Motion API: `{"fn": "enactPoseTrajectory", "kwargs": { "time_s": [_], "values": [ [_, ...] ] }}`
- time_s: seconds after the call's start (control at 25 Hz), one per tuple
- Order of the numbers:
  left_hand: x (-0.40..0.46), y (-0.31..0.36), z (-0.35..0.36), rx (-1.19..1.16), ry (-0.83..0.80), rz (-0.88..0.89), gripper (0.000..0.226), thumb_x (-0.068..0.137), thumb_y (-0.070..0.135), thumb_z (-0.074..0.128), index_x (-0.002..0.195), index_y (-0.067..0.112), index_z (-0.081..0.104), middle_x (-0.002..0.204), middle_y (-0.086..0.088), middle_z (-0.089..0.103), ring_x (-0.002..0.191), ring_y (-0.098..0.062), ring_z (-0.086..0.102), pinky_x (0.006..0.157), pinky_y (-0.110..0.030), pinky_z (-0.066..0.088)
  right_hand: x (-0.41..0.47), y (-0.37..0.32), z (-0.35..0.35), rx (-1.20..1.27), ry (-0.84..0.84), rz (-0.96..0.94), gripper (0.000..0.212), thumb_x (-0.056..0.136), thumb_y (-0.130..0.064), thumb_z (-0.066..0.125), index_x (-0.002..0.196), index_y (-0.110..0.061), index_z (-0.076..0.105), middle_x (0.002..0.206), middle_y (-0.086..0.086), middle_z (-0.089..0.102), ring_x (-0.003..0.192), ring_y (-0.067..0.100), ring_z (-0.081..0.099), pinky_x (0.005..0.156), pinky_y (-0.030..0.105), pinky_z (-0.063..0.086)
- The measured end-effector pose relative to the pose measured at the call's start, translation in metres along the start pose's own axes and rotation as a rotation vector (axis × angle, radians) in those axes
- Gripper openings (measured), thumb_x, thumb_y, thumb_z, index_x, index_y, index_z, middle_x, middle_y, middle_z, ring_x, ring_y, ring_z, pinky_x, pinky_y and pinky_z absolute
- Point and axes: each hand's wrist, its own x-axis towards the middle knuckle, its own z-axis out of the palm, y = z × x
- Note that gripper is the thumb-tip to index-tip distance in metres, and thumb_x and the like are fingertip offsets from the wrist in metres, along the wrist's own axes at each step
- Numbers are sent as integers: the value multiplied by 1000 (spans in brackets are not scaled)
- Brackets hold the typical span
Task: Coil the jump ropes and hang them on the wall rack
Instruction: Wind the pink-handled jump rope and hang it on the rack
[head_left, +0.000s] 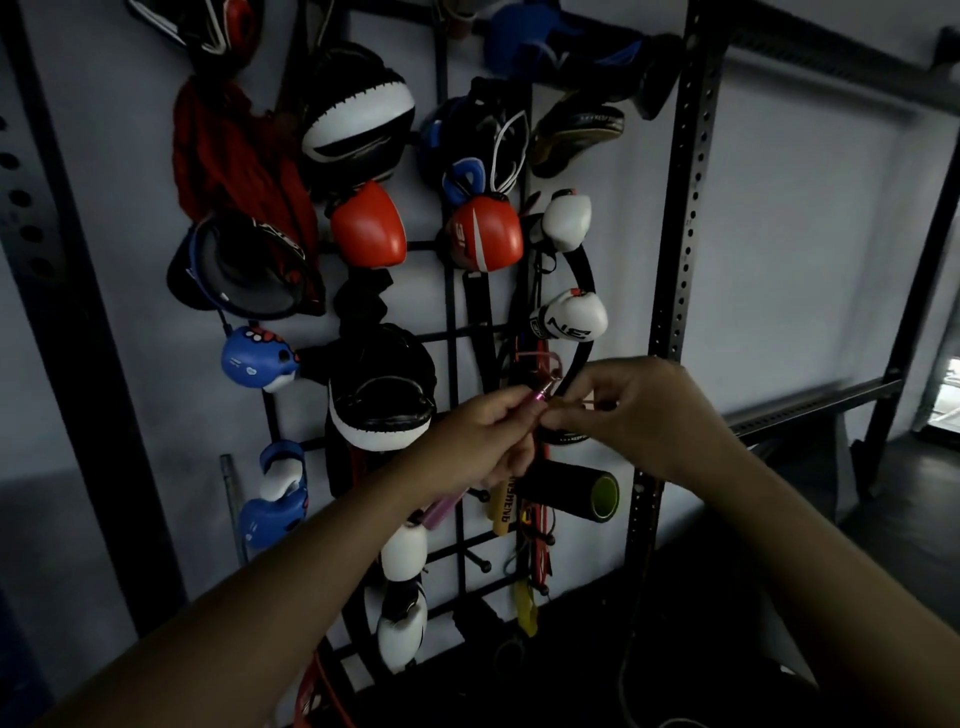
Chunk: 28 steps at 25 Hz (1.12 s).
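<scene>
My left hand (485, 434) grips a pink jump rope handle (535, 399) that points up and right toward the wall rack (457, 332). A second pink handle (440, 512) hangs below that hand. My right hand (628, 410) pinches the thin pink rope close to the handle's tip. A loop of the pink rope (537, 357) lies over a rack peg just above both hands. The rest of the rope is hidden behind my hands.
The black wire rack carries red (369, 226), white (569, 317) and blue boxing gloves (257, 361), focus pads (382, 395) and a black ring. Other ropes with a yellow handle (501, 501) and a black foam grip (576, 493) hang below. A perforated steel upright (675, 260) stands right.
</scene>
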Motion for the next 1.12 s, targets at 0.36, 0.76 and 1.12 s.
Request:
{"fn": "enactPoseTrajectory", "kwargs": {
  "time_s": [0.36,0.76,1.12],
  "values": [
    [-2,22,-1,-151,-48,11,19,104,22,57,113,9,67,69,-6,64,50,-17,61,45,-26,50,-5,11,-2,355,-59,-2,19,105,-15,58,99,-15,77,64,0,67,43,1,51,48,12,40],
    [-35,0,20,-637,-37,-52,26,102,21,53,109,5,71,59,5,43,42,-6,32,43,-24,25,-24,9,38,443,-110,93,30,110,-24,48,88,-14,66,65,-17,60,61,1,52,61,15,42],
    [-51,15,19,-1110,159,116,36,99,29,50,125,11,67,77,2,74,48,-4,63,45,-15,51,-46,4,89,585,-266,203,56,100,-62,36,82,-19,69,52,-5,48,49,13,48,55,31,46]
  ]
}}
